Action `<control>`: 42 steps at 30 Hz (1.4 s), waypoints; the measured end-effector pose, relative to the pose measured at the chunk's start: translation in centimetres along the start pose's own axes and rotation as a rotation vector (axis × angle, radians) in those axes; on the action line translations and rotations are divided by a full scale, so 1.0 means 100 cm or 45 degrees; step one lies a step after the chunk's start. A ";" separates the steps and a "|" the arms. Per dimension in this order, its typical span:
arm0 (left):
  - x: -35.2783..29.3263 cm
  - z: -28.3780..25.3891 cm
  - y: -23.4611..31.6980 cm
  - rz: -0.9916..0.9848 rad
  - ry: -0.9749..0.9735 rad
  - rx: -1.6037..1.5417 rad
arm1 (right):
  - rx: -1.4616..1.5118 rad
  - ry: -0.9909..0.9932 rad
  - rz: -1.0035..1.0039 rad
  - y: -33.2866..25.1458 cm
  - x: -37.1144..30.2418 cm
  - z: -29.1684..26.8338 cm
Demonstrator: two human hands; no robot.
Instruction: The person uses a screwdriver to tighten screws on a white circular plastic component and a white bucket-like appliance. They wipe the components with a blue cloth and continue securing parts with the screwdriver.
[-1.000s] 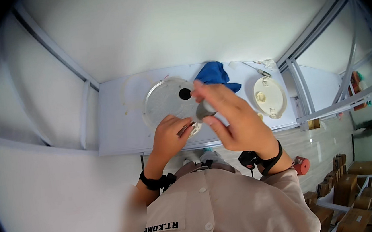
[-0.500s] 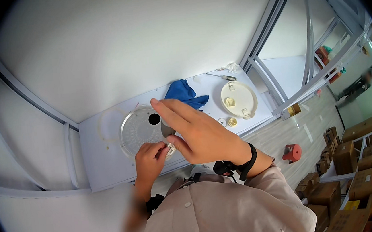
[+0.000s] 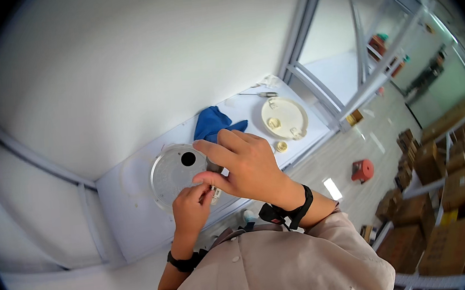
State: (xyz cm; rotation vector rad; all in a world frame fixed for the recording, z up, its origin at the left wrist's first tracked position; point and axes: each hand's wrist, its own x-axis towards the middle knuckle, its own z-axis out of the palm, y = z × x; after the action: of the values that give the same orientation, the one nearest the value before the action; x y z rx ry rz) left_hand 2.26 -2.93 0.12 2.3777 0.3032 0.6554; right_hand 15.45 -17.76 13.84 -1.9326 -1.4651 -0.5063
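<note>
My left hand (image 3: 190, 210) pinches a small white plastic part (image 3: 216, 194) between thumb and fingertips, above the near rim of a round silver metal disc (image 3: 171, 176). Over the disc's right side hovers my right hand (image 3: 250, 165), its fingers bent and thumb apart from the index finger. That thumb reaches across to the left fingertips and the white part; whether it presses on them I cannot tell. A black round spot (image 3: 188, 159) shows on the disc. Beneath my right hand lies a dark grey piece (image 3: 214, 167), mostly hidden.
Behind my right hand lies a blue cloth (image 3: 214, 125) on the white table (image 3: 124, 211). Farther right are a cream round cover (image 3: 294, 118), a small cream ring-shaped part (image 3: 281, 146) and a screwdriver (image 3: 265, 94). A red stool (image 3: 362, 171) and cardboard boxes (image 3: 427, 165) stand on the right.
My right hand has gone from outstretched fingers to bent ones, its thumb moving left toward the left fingertips. The left hand keeps its pinch on the white part. The whole view has shifted and turned slightly.
</note>
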 end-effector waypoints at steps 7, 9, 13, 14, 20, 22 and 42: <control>0.013 -0.016 -0.006 0.219 -0.387 0.080 | 0.233 0.151 0.148 -0.048 -0.009 0.003; 0.014 -0.014 -0.015 0.239 -0.424 0.077 | 0.260 0.135 0.204 -0.059 -0.013 0.004; 0.018 -0.015 -0.027 0.308 -0.321 -0.021 | 0.015 0.132 0.327 -0.072 -0.016 0.006; 0.019 -0.014 -0.029 0.307 -0.307 -0.055 | -0.074 0.133 0.358 -0.073 -0.017 0.006; 0.024 -0.014 -0.038 0.343 -0.247 -0.110 | -0.286 0.216 0.399 -0.073 -0.009 0.010; 0.025 -0.015 -0.037 0.342 -0.258 -0.104 | -0.090 0.343 0.342 -0.074 -0.006 0.012; 0.025 -0.009 -0.044 0.236 -0.254 -0.308 | 0.194 0.262 0.351 -0.071 0.004 0.018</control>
State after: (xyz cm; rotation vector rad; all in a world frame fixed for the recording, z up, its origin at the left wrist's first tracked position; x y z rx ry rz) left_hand 3.70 1.78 -1.16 2.2300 -0.0804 0.5008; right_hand 8.70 -15.03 14.67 -1.8626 -1.0569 -0.4382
